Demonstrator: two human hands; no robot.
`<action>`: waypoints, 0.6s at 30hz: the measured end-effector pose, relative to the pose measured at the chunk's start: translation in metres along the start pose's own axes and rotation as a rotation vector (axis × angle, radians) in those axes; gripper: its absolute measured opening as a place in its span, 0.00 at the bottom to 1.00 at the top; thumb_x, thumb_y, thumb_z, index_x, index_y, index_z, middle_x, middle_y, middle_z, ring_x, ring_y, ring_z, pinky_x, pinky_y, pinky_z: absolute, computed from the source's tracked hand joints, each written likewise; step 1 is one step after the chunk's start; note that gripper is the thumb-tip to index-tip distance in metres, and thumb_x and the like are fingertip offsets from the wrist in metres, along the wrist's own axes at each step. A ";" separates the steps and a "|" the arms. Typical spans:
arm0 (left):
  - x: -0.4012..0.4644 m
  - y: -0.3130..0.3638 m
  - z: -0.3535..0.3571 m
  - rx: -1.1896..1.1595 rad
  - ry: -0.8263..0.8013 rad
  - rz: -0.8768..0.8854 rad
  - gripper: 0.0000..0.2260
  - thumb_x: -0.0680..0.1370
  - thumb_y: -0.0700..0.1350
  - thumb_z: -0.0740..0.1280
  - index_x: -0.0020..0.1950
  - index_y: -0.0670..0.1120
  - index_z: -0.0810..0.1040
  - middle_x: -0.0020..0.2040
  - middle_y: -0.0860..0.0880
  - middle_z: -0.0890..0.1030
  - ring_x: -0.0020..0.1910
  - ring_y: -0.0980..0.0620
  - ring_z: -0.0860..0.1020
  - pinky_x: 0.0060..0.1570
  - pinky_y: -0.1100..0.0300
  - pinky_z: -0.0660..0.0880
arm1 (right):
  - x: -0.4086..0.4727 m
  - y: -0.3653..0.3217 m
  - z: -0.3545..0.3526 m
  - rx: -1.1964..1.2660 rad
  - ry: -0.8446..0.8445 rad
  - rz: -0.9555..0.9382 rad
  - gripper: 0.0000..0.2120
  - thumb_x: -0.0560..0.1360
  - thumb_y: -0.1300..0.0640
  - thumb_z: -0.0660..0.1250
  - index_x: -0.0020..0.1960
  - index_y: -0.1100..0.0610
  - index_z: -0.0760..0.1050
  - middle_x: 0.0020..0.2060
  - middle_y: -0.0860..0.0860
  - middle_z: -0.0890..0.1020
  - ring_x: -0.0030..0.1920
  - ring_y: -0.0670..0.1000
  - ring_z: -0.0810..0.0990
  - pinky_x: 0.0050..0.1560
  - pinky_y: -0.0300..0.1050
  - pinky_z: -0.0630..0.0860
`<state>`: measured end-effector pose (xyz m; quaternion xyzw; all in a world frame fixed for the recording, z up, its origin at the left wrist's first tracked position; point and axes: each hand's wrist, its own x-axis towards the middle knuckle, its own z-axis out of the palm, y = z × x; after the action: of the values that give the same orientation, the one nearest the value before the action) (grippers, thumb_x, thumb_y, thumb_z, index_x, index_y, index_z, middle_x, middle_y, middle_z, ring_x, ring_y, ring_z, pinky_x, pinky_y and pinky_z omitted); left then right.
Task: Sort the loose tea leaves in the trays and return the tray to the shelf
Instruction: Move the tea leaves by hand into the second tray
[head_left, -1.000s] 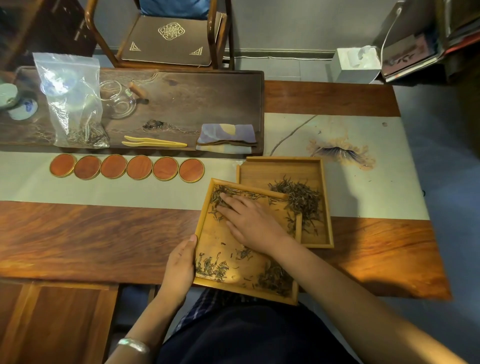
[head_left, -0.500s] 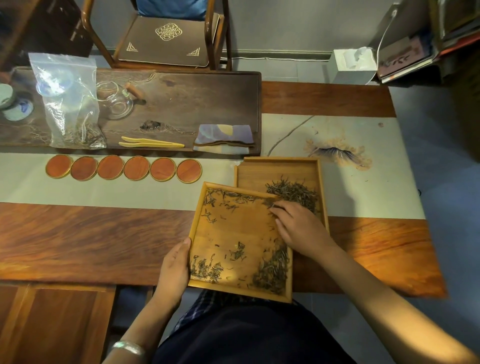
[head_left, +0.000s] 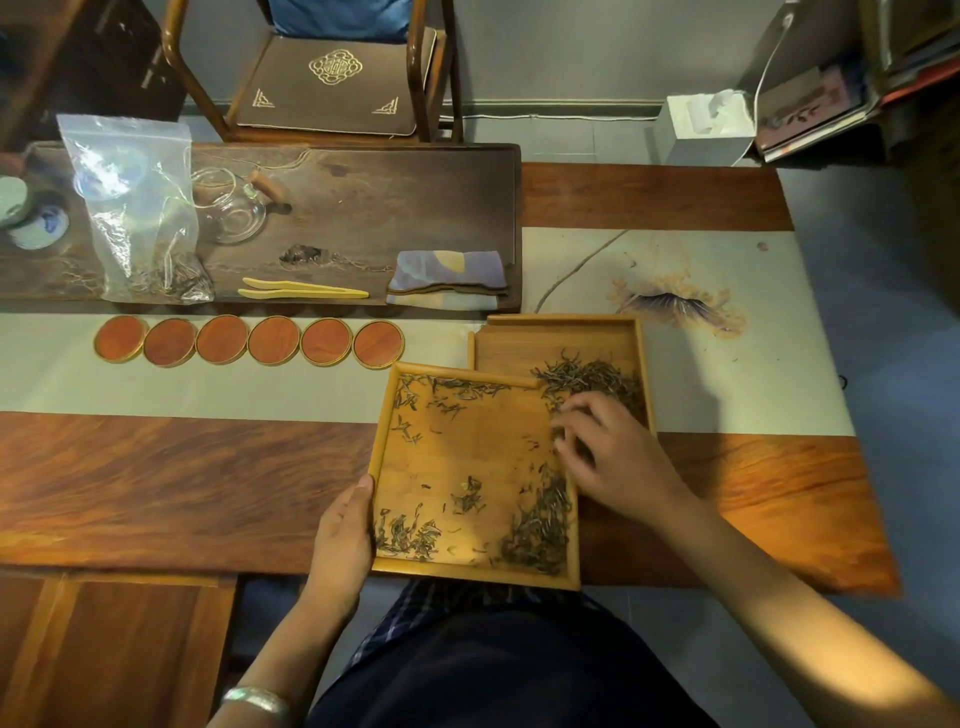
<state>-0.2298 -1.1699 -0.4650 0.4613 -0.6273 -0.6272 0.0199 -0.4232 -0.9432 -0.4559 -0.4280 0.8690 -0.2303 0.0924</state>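
Down at the bottom centre of the frame, the left hand (head_left: 340, 540) grips the left edge of the near tray (head_left: 467, 462), thumb hooked over the rim and the rest of the fingers tucked underneath, so clamped on that tray. It's a light wooden tray sitting at a slight angle, its near edge poking off the front of the table (head_left: 171, 478) and its far right corner overlapping the second tray (head_left: 558, 338) just behind it. Loose tea leaves (head_left: 537, 525) are bunched along the right side and lower left corner of the near tray, with a thin scatter across the top. The right hand (head_left: 610, 457) sits right of centre over the spot where the two trays meet, fingers (head_left: 566, 421) curled and bunched at the leaves, a bit blurry, so can't tell if anything is actually pinched. A bigger pile of leaves (head_left: 592, 376) fills the back tray. Six round coasters (head_left: 249, 340) line up left of the trays, and yellow tweezers (head_left: 304, 289) lie on the dark tea board (head_left: 395, 202) in the upper left.
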 end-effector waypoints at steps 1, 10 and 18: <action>0.001 -0.001 -0.001 0.009 0.011 -0.007 0.16 0.84 0.48 0.55 0.48 0.44 0.80 0.42 0.48 0.82 0.35 0.64 0.80 0.34 0.74 0.72 | -0.006 -0.008 0.000 0.024 -0.061 -0.061 0.14 0.76 0.51 0.64 0.57 0.58 0.77 0.53 0.51 0.76 0.52 0.48 0.76 0.48 0.39 0.77; 0.002 0.002 0.003 0.039 0.037 -0.005 0.16 0.84 0.49 0.56 0.43 0.48 0.80 0.35 0.53 0.82 0.31 0.67 0.78 0.30 0.77 0.69 | -0.031 -0.013 0.022 -0.141 -0.238 -0.228 0.12 0.76 0.51 0.65 0.55 0.56 0.76 0.52 0.52 0.77 0.50 0.50 0.77 0.45 0.40 0.77; -0.003 0.003 0.007 0.043 0.013 -0.004 0.16 0.83 0.49 0.56 0.45 0.47 0.80 0.39 0.51 0.82 0.33 0.65 0.79 0.31 0.76 0.71 | 0.010 0.011 0.018 -0.220 -0.140 -0.115 0.11 0.76 0.61 0.66 0.58 0.61 0.76 0.53 0.57 0.77 0.51 0.54 0.76 0.45 0.47 0.79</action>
<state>-0.2339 -1.1630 -0.4623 0.4669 -0.6395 -0.6107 0.0126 -0.4307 -0.9505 -0.4764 -0.4998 0.8544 -0.1083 0.0921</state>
